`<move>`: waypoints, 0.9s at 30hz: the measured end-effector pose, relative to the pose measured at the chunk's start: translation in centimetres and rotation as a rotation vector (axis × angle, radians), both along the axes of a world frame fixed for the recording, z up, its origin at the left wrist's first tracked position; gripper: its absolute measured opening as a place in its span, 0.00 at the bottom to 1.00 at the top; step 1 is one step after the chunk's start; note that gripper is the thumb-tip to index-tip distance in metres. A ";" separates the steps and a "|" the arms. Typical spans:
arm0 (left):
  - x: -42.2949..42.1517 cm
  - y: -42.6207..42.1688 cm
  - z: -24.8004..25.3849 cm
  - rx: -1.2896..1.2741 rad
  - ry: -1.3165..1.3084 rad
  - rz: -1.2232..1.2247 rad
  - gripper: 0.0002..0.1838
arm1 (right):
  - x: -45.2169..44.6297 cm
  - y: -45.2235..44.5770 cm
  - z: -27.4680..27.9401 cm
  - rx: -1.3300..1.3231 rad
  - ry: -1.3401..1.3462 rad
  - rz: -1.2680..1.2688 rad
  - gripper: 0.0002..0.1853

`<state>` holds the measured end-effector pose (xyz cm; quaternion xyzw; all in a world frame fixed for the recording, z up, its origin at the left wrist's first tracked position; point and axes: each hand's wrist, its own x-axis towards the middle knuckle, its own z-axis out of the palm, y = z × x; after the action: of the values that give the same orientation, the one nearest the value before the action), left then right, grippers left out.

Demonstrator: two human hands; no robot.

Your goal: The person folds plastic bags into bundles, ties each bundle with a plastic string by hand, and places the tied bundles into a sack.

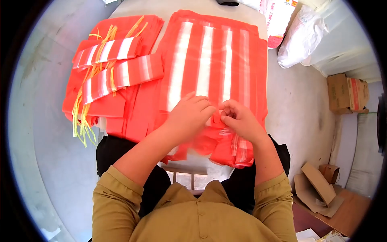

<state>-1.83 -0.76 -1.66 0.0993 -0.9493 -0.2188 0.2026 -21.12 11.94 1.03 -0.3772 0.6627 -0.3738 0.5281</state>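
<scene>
Your left hand (191, 113) and right hand (238, 121) sit close together over flat, red-and-white striped plastic sheets (216, 60), thin yellow strands (93, 71) to their left.

The red lettering on the white printed sack (276, 17) is too small to read.

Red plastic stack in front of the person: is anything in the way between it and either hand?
Nothing visible is. The left hand and right hand are both right at the near part of the red plastic stack. The yellow ties lie off to the left, clear of both.
</scene>
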 end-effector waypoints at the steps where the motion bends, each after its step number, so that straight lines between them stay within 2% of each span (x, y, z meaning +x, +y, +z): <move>1: -0.1 0.0 -0.1 -0.011 0.035 0.008 0.16 | 0.0 0.0 0.3 0.011 0.000 0.004 0.16; 2: -0.1 -0.1 -0.1 -0.009 0.048 0.002 0.15 | 0.1 0.1 0.6 0.023 0.001 0.007 0.17; 7: -0.4 -0.6 0.3 0.122 0.093 0.014 0.08 | 0.2 0.9 1.3 -0.389 0.602 0.253 0.22; 11: -0.1 -0.5 1.9 0.354 0.016 0.070 0.04 | 2.2 0.0 0.6 -0.505 0.762 0.196 0.15; 13: 0.2 -1.0 1.9 0.533 -0.001 0.132 0.05 | 2.6 -0.2 0.3 -0.337 0.646 0.098 0.12; 16: 1.1 -2.0 1.5 0.666 0.364 0.337 0.07 | 2.8 -0.4 0.3 -0.165 0.347 -0.085 0.10; 17: 1.9 -2.8 1.6 0.591 0.356 0.389 0.12 | 2.7 -0.5 0.3 -0.121 0.226 -0.152 0.12; 20: 3.9 -3.6 2.0 0.793 0.451 0.632 0.15 | 1.5 -0.4 -1.8 -0.161 0.166 -0.142 0.16; 21: 4.7 -3.9 2.0 0.940 0.437 0.672 0.18 | 1.5 -0.4 -1.8 -0.166 0.150 -0.159 0.16; 27: 6.3 -4.0 1.9 1.423 0.454 0.646 0.29 | 1.0 -0.7 -1.0 -0.091 0.030 -0.216 0.16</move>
<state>4.50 -4.72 0.23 0.4264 -0.4431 -0.7153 0.3318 -20.09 11.22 0.00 -0.3327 0.6897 -0.4525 0.4570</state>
